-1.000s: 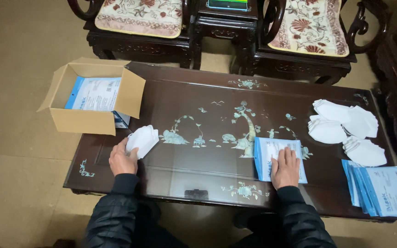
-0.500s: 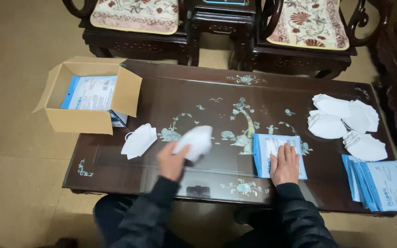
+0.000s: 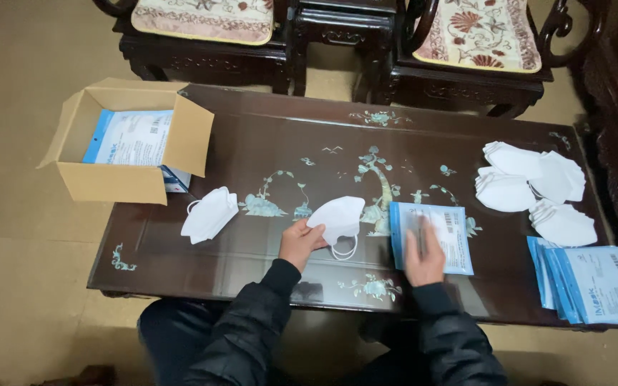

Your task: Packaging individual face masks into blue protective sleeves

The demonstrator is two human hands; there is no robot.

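Now left hand (image 3: 299, 243) grips white mask (image 3: 337, 216), carried from mask pile (image 3: 209, 213) at left toward blue pouch (image 3: 431, 236) (pile was under hand a second ago). Right hand (image 3: 423, 259) flat on pouch, fingers blurred, pinning it to surface (image 3: 266, 143); mask close to packing.

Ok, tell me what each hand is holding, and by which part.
The left hand holds a white mask by its left edge, ear loops dangling below. The right hand grips nothing; it rests flat on a blue-and-white packet on the table.
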